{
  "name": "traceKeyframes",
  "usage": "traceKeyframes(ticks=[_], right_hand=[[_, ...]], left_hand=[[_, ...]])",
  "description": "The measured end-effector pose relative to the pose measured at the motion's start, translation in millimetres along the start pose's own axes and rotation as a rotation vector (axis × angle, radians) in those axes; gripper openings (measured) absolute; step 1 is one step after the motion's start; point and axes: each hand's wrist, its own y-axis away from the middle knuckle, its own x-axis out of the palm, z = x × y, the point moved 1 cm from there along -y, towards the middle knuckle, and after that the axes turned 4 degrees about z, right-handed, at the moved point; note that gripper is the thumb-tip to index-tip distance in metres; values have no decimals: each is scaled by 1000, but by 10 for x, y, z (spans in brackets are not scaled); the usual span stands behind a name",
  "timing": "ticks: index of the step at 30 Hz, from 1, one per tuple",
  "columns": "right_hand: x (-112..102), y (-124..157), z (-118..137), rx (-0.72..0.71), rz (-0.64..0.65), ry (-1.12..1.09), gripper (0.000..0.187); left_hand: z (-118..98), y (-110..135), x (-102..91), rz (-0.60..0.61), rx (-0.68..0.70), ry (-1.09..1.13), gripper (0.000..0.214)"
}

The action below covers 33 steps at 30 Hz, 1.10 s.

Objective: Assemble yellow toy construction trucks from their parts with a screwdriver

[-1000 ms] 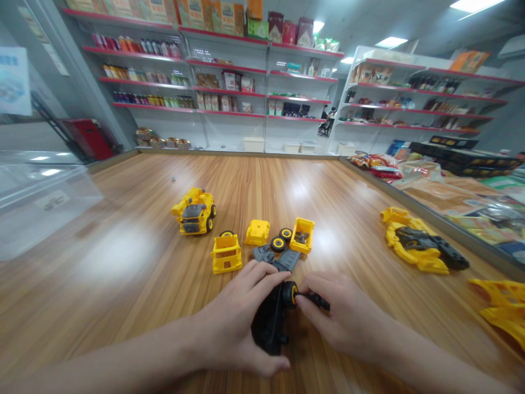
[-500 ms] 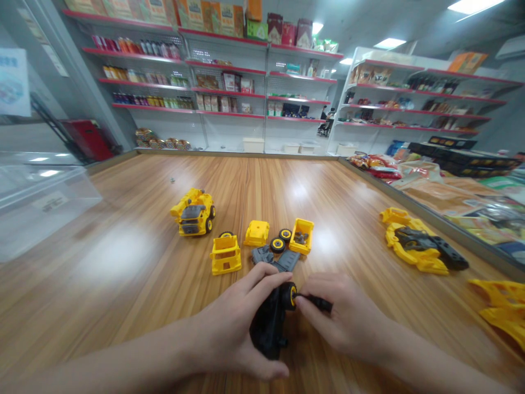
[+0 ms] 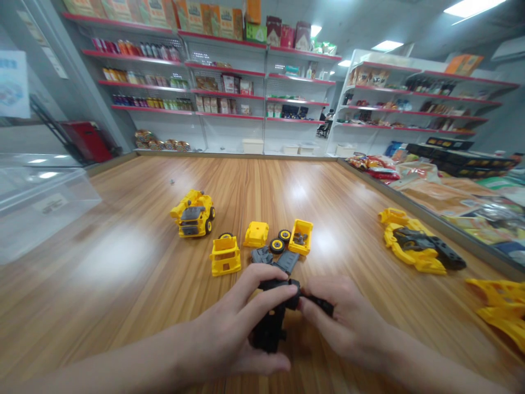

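Observation:
My left hand (image 3: 229,320) is wrapped round a black toy truck chassis (image 3: 268,331), with a finger over its wheel (image 3: 294,300). In my right hand (image 3: 348,314) a small black screwdriver (image 3: 323,305) is pinched, its tip end at the wheel's outer side and hidden by the fingers. Just beyond lie grey plastic parts (image 3: 288,262), two loose wheels (image 3: 277,245), a yellow cab frame (image 3: 225,257) and a yellow block-shaped part (image 3: 256,234). A yellow dump bed (image 3: 301,237) holds small metal-looking pieces.
An assembled yellow toy truck (image 3: 192,213) stands at the left. Yellow and black toy parts (image 3: 420,241) lie at the right, with more yellow pieces (image 3: 500,309) near the edge. A clear plastic bin (image 3: 45,208) is far left; packaged goods (image 3: 435,186) lie beyond the table's right rim.
My left fingers have shifted over the wheel, and the chassis has turned so the yellow hub no longer shows. My right hand stays beside the wheel with the screwdriver.

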Motion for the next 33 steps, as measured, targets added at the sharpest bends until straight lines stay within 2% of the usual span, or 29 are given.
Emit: traceKeyframes(ticks=[5,10,14,17,24,28,33], right_hand=[[-16,3,29,-28,-77,-1,25],[-22,7,28,-66,-108,37,22],[-37,21,25,-128,-73,80,17],[-49,34,34,-155,-67,137,16],[-59,52,74,-176,-38,188,20],[-54,55,65,-166,-16,150,23],[-42,78,45,-120,23,92,25]], left_hand=[[-49,16,-8,-68,-72,123,80],[-40,35,44,-143,-200,283,74],[24,20,81,-99,-286,471,71],[50,1,76,-42,-336,434,61],[-2,-46,15,11,-273,357,36],[-7,-38,12,35,-269,350,36],[9,-40,14,-5,-207,305,38]])
